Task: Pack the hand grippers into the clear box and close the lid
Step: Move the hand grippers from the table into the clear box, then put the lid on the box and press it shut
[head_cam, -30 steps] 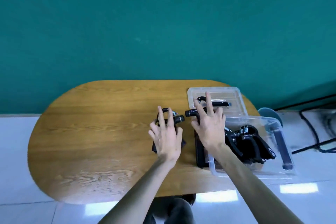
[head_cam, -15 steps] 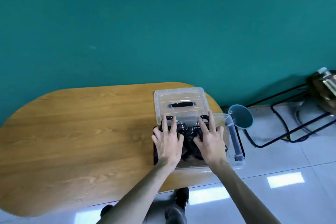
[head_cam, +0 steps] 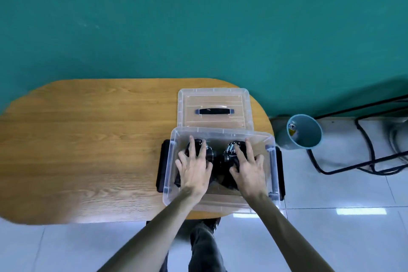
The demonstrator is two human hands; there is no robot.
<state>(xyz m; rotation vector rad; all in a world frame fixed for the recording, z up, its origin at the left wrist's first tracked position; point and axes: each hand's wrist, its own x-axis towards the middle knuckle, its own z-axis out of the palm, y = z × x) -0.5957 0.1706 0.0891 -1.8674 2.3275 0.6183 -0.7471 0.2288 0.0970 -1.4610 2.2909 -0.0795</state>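
Two bare forearms, no sleeves, no watch, no rings or bands visible. Left hand (head_cam: 194,170) and right hand (head_cam: 248,168) ungloved, with short nails. Below the wooden table (head_cam: 88,150), at its near edge, dark grey trousers (head_cam: 203,247) with loose creases down the leg. Just under that table edge, the tip of a black shoe (head_cam: 213,221). Upper arms and torso out of view.

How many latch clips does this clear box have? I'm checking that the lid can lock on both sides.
2 black latch clips: one on the outside of the clear box's left end, one on its right end. The lid lies behind the box.
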